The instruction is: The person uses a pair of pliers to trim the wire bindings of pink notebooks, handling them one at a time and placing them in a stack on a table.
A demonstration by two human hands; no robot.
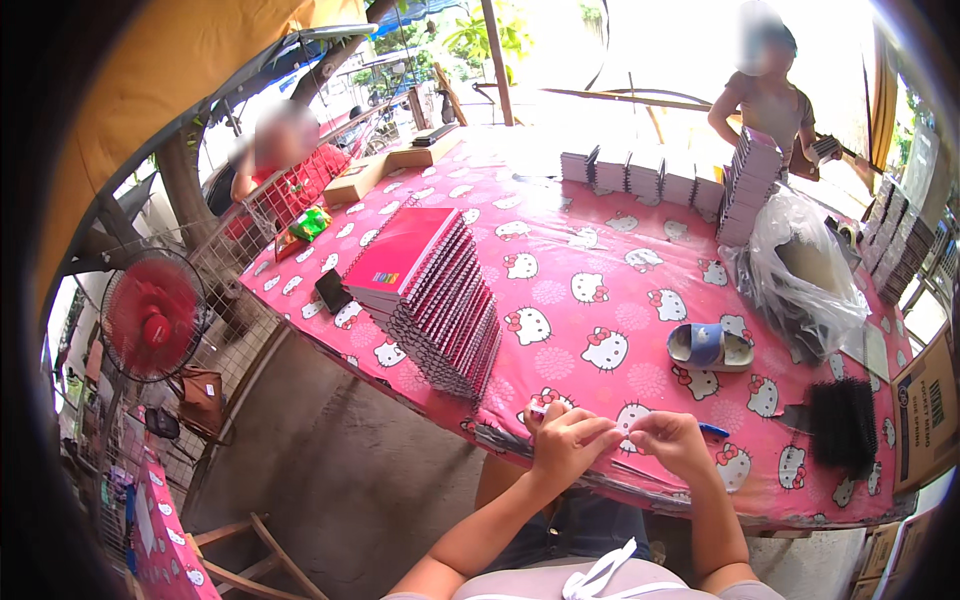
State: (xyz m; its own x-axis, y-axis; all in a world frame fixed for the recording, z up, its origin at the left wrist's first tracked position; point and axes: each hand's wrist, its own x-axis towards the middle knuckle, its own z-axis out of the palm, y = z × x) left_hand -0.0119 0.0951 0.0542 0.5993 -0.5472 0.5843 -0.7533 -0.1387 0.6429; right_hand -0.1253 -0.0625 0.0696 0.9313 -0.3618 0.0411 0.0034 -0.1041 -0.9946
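Note:
Above the near edge of the pink table, my left hand (572, 442) and my right hand (674, 444) face each other with fingertips pinched. Something small and pale is between them, too small to name. A bit of white also shows by the left hand's index finger. A blue pen (713, 430) lies just beyond my right hand. To the left of my hands rises a tall stack of red spiral notebooks (420, 290), slightly leaning. Farther right, a blue slipper-shaped item (708, 346) rests on the cloth.
Black spiral coils (843, 428) lie at right beside a cardboard box (925, 410). Behind them is a clear plastic bag (800, 270). More notebook stacks (640, 176) line the far side, near a standing person. Another person sits at far left. A phone (332, 291) and a red fan (154, 316) are left.

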